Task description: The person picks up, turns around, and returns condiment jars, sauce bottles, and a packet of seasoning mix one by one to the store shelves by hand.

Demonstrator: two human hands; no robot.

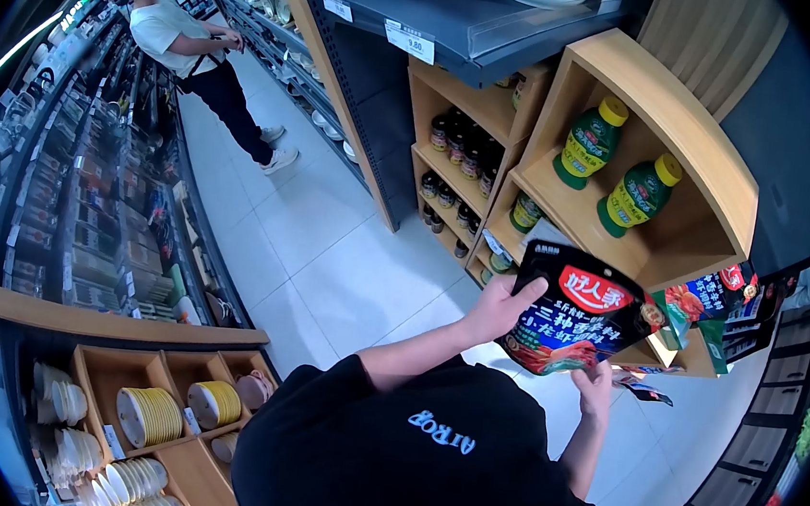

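Observation:
A black seasoning packet [578, 312] with a red logo, white lettering and a picture of crayfish is held in front of my chest, tilted, its printed face toward me. My left hand [508, 307] grips its left edge, the thumb lying over the front. At the lower right edge, my right hand [592, 389] pinches the packet between its fingers. Just beyond it, two green bottles with yellow caps, a nearer bottle [641, 195] and a farther bottle [591, 141], stand in a wooden shelf compartment.
More packets [705, 297] hang right of the wooden shelf [665, 83]. Small jars [462, 147] fill lower shelves. A dark shelf [473, 28] with white bowls juts out above. Stacked plates [150, 417] sit in a wooden rack at lower left. A person [201, 52] stands in the tiled aisle.

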